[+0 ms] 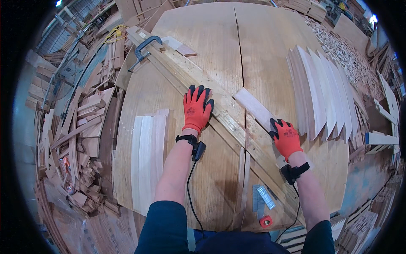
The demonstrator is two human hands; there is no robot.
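On plywood bench (211, 34) | L hand (197, 108) flat, rail (177, 72) | R hand (286, 137) prob. gripping slat (253, 108) | workshop

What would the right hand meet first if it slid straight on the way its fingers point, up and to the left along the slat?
The right hand already lies on the pale slat. Past the slat's far end, the long diagonal rail probably comes first; depth is unclear.

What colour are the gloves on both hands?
Orange-red with black fingertips, on the left hand and the right hand; clearest in the head view.
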